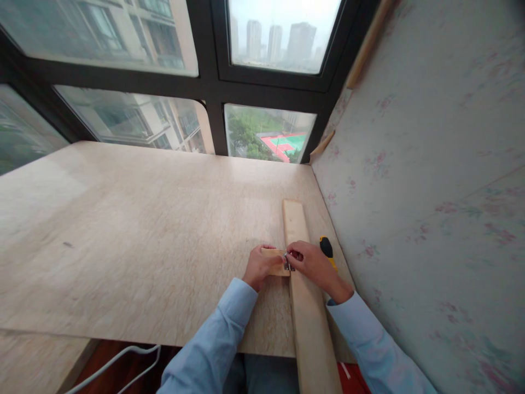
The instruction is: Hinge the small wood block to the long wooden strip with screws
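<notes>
My left hand (pixel 258 267) is closed around a short wooden block (pixel 279 272), its thumb lying along the top. The block's right end meets the side of a long wooden plank (pixel 314 328). A small silver metal piece, like a hinge or bracket (pixel 286 267), lies over the joint between the two. My right hand (pixel 314 265) is over the plank, thumb and fingers pinched together at that metal piece. Whatever sits between those fingertips is too small to make out. Just right of my right hand is a tool with a black and yellow handle (pixel 326 247), partly hidden.
The plank rests on a beige marble-patterned surface (pixel 143 235) and juts past its front edge toward me. A flowered wall (pixel 430 191) closes off the right side. Dark-framed windows (pixel 211 123) stand behind. A white cable (pixel 118 355) hangs at lower left. A small dark bit (pixel 68 244) lies far left.
</notes>
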`<move>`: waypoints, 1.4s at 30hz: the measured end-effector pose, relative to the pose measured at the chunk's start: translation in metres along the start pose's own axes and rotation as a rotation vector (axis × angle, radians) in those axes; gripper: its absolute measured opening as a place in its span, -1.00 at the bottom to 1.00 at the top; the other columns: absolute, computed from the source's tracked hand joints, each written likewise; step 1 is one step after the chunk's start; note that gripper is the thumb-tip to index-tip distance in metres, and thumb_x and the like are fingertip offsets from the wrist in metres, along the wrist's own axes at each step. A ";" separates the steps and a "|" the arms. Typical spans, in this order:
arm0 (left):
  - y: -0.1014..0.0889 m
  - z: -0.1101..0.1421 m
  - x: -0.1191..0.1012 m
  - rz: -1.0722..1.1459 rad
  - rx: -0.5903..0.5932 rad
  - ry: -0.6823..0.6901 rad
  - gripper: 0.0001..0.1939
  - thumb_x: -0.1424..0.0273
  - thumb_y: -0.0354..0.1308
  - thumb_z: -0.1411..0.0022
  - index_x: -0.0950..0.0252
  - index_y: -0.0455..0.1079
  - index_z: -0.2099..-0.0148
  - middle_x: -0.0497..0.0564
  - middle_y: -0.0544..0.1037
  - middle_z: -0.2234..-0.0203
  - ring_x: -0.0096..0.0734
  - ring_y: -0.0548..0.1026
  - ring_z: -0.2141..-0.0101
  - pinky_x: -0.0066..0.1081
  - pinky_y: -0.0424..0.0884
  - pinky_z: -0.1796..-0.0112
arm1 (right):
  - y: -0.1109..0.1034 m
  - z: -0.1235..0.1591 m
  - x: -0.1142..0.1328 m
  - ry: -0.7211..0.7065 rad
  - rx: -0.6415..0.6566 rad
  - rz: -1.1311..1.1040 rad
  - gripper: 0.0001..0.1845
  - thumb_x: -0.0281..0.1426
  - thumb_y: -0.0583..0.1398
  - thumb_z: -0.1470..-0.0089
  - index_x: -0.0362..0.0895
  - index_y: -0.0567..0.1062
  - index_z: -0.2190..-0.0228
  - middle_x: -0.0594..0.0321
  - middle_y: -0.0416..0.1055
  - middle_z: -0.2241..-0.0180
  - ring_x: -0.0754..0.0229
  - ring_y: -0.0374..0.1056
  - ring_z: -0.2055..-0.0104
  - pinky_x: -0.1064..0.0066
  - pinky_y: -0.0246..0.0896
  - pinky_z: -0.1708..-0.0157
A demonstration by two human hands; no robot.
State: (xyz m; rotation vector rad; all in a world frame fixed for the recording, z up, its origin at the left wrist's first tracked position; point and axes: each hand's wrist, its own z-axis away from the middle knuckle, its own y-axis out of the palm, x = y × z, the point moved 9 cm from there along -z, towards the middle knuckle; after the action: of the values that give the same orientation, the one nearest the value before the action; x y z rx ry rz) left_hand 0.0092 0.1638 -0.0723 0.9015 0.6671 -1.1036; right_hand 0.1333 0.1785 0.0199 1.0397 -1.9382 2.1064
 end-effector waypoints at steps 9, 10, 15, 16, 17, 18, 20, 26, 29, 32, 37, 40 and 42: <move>-0.003 0.002 -0.004 -0.014 -0.019 0.038 -0.53 0.52 0.42 0.32 0.35 0.34 0.29 -0.08 0.50 0.53 -0.46 0.44 0.54 -0.48 0.41 0.50 | 0.005 0.002 0.004 0.050 0.093 0.188 -0.89 -0.44 0.18 -0.18 -0.14 0.53 0.36 0.18 0.49 0.34 0.14 0.40 0.26 0.39 0.15 0.29; -0.003 0.001 -0.003 -0.008 -0.020 0.040 -0.52 0.51 0.42 0.33 0.35 0.34 0.28 -0.08 0.50 0.53 -0.46 0.44 0.53 -0.47 0.41 0.50 | 0.004 0.002 0.006 0.050 0.102 0.183 -0.89 -0.43 0.18 -0.19 -0.14 0.54 0.33 0.17 0.49 0.32 0.13 0.41 0.24 0.39 0.16 0.27; -0.001 0.002 -0.004 0.015 -0.025 0.040 -0.49 0.49 0.42 0.36 0.35 0.33 0.28 -0.08 0.50 0.54 -0.44 0.44 0.54 -0.46 0.41 0.52 | -0.003 0.005 0.016 0.039 0.111 0.172 -0.79 -0.40 0.15 -0.24 -0.10 0.56 0.15 0.16 0.52 0.24 0.11 0.44 0.19 0.37 0.20 0.23; -0.001 0.003 -0.004 0.014 -0.025 0.041 -0.49 0.49 0.43 0.36 0.35 0.33 0.28 -0.08 0.50 0.54 -0.45 0.44 0.54 -0.46 0.41 0.52 | -0.004 0.005 0.017 0.037 0.114 0.188 -0.79 -0.40 0.13 -0.25 -0.09 0.57 0.18 0.16 0.52 0.25 0.11 0.44 0.19 0.37 0.21 0.24; -0.001 0.004 -0.005 0.013 -0.024 0.042 -0.50 0.49 0.42 0.36 0.35 0.33 0.28 -0.08 0.50 0.54 -0.45 0.44 0.54 -0.46 0.42 0.51 | -0.005 0.005 0.018 0.035 0.117 0.204 -0.77 -0.41 0.11 -0.26 -0.09 0.58 0.22 0.16 0.51 0.26 0.11 0.44 0.19 0.38 0.21 0.24; -0.001 0.004 -0.006 0.010 -0.026 0.044 -0.51 0.49 0.42 0.35 0.35 0.33 0.29 -0.08 0.49 0.54 -0.46 0.44 0.55 -0.46 0.42 0.51 | -0.005 0.004 0.018 0.035 0.119 0.217 -0.76 -0.42 0.10 -0.26 -0.09 0.59 0.25 0.16 0.51 0.26 0.12 0.44 0.19 0.39 0.21 0.25; -0.001 0.006 -0.007 0.008 -0.026 0.052 -0.54 0.49 0.41 0.33 0.35 0.34 0.30 -0.08 0.49 0.54 -0.46 0.44 0.55 -0.46 0.42 0.51 | -0.004 0.003 0.018 0.040 0.122 0.229 -0.74 -0.42 0.09 -0.27 -0.09 0.60 0.28 0.16 0.52 0.26 0.14 0.45 0.19 0.40 0.22 0.24; -0.003 0.007 -0.008 -0.025 -0.039 0.078 -0.56 0.48 0.43 0.30 0.34 0.36 0.30 -0.07 0.50 0.52 -0.44 0.45 0.53 -0.46 0.43 0.50 | -0.009 0.006 0.020 0.101 0.101 0.258 -0.76 -0.40 0.12 -0.26 -0.10 0.60 0.21 0.13 0.56 0.22 0.08 0.47 0.14 0.36 0.27 0.23; -0.002 0.007 -0.008 -0.011 -0.029 0.078 -0.53 0.46 0.45 0.30 0.33 0.35 0.29 -0.06 0.51 0.50 -0.42 0.47 0.52 -0.45 0.44 0.49 | -0.019 0.013 0.019 0.122 0.032 0.186 -0.72 -0.37 0.15 -0.24 -0.10 0.55 0.06 0.12 0.57 0.19 0.07 0.48 0.15 0.33 0.29 0.19; -0.002 0.009 -0.010 -0.020 -0.044 0.077 -0.53 0.48 0.44 0.29 0.33 0.35 0.28 -0.07 0.51 0.51 -0.44 0.46 0.53 -0.46 0.44 0.50 | -0.034 0.026 -0.001 0.174 -0.089 0.077 -0.68 -0.34 0.14 -0.22 -0.13 0.51 0.02 0.13 0.57 0.22 0.11 0.47 0.23 0.32 0.31 0.19; -0.002 0.010 -0.011 -0.045 -0.063 0.051 -0.55 0.52 0.44 0.28 0.33 0.35 0.28 -0.06 0.52 0.50 -0.44 0.48 0.54 -0.47 0.45 0.52 | -0.054 0.056 -0.063 0.411 -0.304 0.167 -0.66 -0.34 0.15 -0.16 -0.18 0.48 0.05 0.00 0.50 0.18 0.03 0.44 0.19 0.26 0.31 0.19; -0.002 0.011 -0.012 -0.051 -0.068 0.043 -0.57 0.54 0.43 0.25 0.34 0.34 0.28 -0.06 0.53 0.51 -0.44 0.48 0.54 -0.47 0.45 0.53 | -0.049 0.063 -0.080 0.499 -0.289 0.315 -0.62 -0.31 0.20 -0.11 -0.23 0.44 0.05 -0.14 0.47 0.15 -0.08 0.43 0.12 0.23 0.29 0.21; -0.002 0.012 -0.012 -0.054 -0.073 0.040 -0.58 0.55 0.41 0.23 0.34 0.35 0.27 -0.06 0.53 0.51 -0.44 0.48 0.55 -0.47 0.45 0.53 | -0.043 0.062 -0.088 0.546 -0.243 0.321 -0.62 -0.31 0.22 -0.09 -0.23 0.43 0.07 -0.19 0.47 0.14 -0.11 0.44 0.12 0.25 0.28 0.27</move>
State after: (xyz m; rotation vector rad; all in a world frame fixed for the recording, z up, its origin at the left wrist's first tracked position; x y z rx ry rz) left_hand 0.0039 0.1590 -0.0568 0.8494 0.7642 -1.1050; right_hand 0.2474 0.1622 0.0067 0.0877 -2.0789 1.9416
